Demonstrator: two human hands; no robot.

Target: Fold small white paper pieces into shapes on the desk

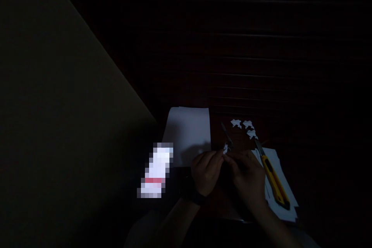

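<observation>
Both of my hands meet over a dark wooden surface, pinching a small folded piece of white paper (225, 149). My left hand (205, 170), with a dark band on its wrist, is closed on the paper's left side. My right hand (249, 176) is closed on it from the right, its fingertips partly in shadow. Just beyond the fingers lies a thin pointed metal blade (226, 131), perhaps of scissors; its near end is hidden. Several small folded white paper pieces (236, 123) rest beyond and to the right of my hands.
A yellow utility knife (273, 182), blade out, lies on white paper sheets (286, 186) at the right. Larger blank white paper (190, 128) lies at the left. A bright blurred-out screen (155, 170) glows beside my left forearm. A pale wall (58, 85) slants along the left; the scene is very dark.
</observation>
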